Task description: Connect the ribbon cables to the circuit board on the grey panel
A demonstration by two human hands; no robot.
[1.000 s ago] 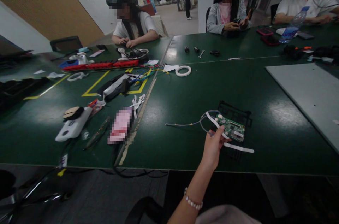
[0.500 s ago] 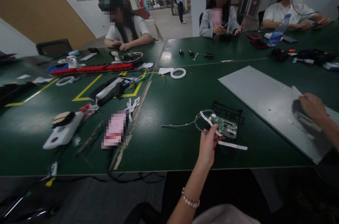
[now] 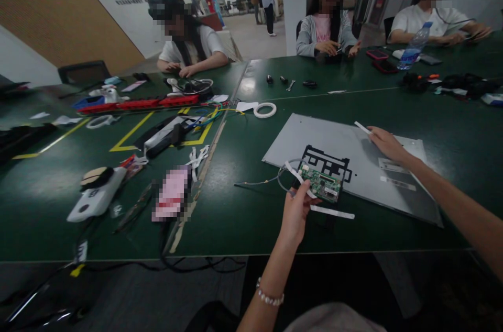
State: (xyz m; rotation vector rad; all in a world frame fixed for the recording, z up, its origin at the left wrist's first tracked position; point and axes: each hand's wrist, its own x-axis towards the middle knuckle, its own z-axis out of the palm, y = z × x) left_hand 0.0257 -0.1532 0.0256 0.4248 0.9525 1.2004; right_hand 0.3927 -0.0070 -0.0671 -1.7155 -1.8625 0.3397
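Grey panel: slid across toward the left hand [image 3: 296, 214] in the last second; this grey panel [image 3: 365, 169] was well off to the right, and now its near corner sits behind what that hand holds.
Left hand: clasping the green circuit board [image 3: 322, 184], thumb on top; it's hardly shifted, far as I can see.
Black frame: just past the left fingers, this black frame [image 3: 328, 157] shows dark against the panel; joined to the board or not, I can't tell.
Right hand: new in the last half second; the right hand [image 3: 387, 143] is at the panel's far edge, fingers bent, a white tab [image 3: 361, 127] at their tips. What it grips I can't make out.
Between the hands: panel and board now share one working spot, I'd say.
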